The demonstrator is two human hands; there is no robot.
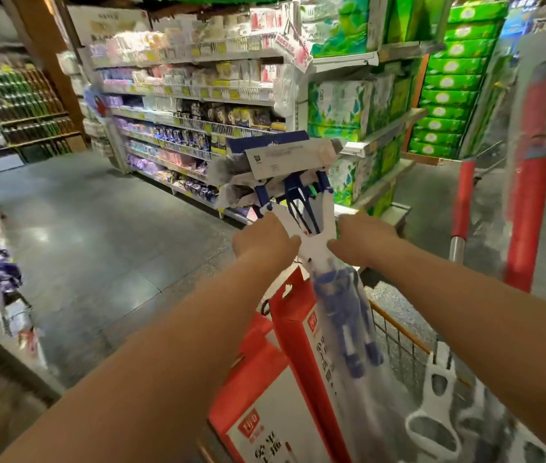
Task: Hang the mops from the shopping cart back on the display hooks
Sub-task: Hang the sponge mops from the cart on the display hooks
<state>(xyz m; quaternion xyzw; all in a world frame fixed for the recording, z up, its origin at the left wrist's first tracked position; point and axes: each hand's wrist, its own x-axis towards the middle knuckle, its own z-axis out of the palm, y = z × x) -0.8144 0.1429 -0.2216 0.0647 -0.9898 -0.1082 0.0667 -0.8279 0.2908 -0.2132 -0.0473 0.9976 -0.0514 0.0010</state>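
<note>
Here both hands meet on a bundle of blue-and-white mops, held heads-up over the shopping cart. The left hand grasps the white neck plate from the left, its thumb laid along the plate's edge. The right hand grasps the same plate from the right, thumb pointing inward, so the two hands face one another with the plate between them. The fingers of both lie on the far side and are hidden. Above the hands, blue struts fan out to the flat mop heads, which tilt to the left and carry a white label card. Below the hands, the blue handles run down inside a clear plastic sleeve into the cart. Just left of the sleeve, red-and-white boxes stand on end in the cart, and to the right a white plastic handle loop lies near the orange wire wall. At the right edge a red mop pole in clear wrap stands upright and blurred, with a second red pole farther back. Beyond the mops are shelves of green tissue packs and a long aisle shelf of small packaged goods. The floor is grey tile.
</note>
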